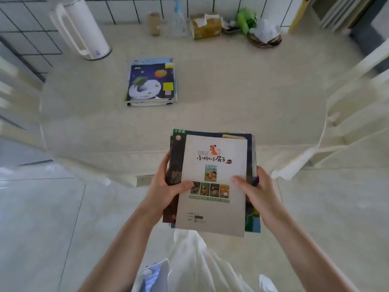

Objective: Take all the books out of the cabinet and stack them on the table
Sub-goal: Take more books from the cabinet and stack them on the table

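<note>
I hold a bundle of several thin books [212, 209] in front of me, just at the near edge of the table [231, 98]. The top one has a white cover with a red dog drawing. My left hand [166, 186] grips the bundle's left edge, thumb on the cover. My right hand [254, 188] grips the right edge the same way. A stack of books [151, 82] lies flat on the table further back, its top cover dark blue with a white shape. The cabinet is out of view.
A tall white jug [81, 28] stands at the table's back left. Along the tiled wall sit a cardboard tube [154, 23], a tissue box [205, 26] and a woven basket [264, 37] with green and white items. White chairs [357, 114] flank the table.
</note>
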